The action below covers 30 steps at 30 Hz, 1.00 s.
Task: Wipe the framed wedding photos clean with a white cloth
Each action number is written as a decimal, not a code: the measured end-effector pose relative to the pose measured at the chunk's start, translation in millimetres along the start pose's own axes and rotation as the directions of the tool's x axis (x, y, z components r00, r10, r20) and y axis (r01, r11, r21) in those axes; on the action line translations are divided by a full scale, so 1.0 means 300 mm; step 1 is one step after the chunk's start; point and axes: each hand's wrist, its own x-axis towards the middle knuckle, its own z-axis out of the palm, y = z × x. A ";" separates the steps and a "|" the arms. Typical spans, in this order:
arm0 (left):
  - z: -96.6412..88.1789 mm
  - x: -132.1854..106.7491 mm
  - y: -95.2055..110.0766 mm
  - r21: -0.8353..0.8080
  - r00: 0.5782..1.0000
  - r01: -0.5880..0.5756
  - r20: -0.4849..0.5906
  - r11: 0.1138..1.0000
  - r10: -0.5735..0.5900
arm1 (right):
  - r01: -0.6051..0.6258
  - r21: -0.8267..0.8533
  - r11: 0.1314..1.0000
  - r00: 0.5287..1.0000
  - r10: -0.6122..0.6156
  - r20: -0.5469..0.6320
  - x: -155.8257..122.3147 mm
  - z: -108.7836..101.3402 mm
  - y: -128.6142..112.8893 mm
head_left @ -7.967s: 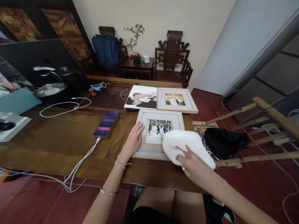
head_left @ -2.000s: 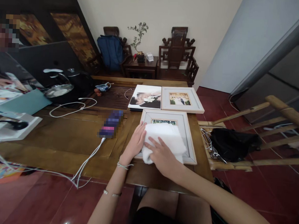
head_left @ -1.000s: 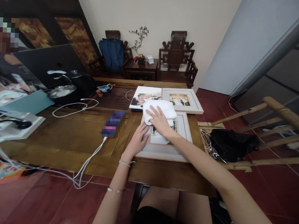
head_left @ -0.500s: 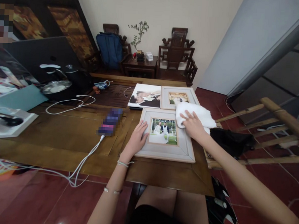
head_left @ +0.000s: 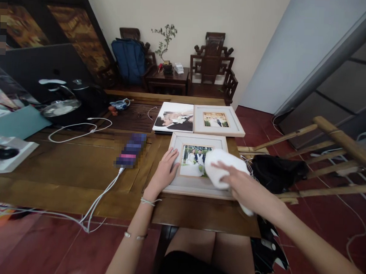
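Observation:
A light picture frame [head_left: 195, 186] with a wedding photo lies face up near the table's front right corner. Flat along its left side rests my left hand [head_left: 163, 170], fingers stretched over the border and holding nothing. My right hand [head_left: 244, 188] grips a bunched white cloth [head_left: 218, 164], pressed against the frame's right side and covering part of the photo. Behind are a second framed photo [head_left: 236, 128] and, left of it, an unframed photo print [head_left: 184, 117] on top of something dark.
A phone [head_left: 130, 149] with a white charging cable [head_left: 103, 196] lies to the left on the wooden table [head_left: 84, 165]. Farther left are a glass-lidded pot [head_left: 63, 107] and a teal box [head_left: 16, 121]. A wooden-framed chair [head_left: 337, 139] stands beyond the table's right edge.
My right hand has drawn the cloth from the frame's upper right corner down and toward me, uncovering the second framed photo. My left hand stays on the left border.

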 end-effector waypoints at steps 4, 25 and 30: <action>0.000 0.001 -0.006 -0.013 1.000 -0.004 -0.003 1.000 0.004 | -0.136 -0.224 0.965 0.978 0.095 -0.184 0.213 0.036 0.076; -0.001 0.000 -0.002 0.045 1.000 -0.013 0.012 0.999 0.013 | -0.035 -0.052 0.998 0.968 0.046 0.245 0.024 0.082 -0.238; -0.004 -0.001 -0.007 0.040 0.999 -0.027 0.028 0.999 0.026 | -0.125 -0.041 0.991 0.991 0.126 0.035 0.180 0.157 -0.043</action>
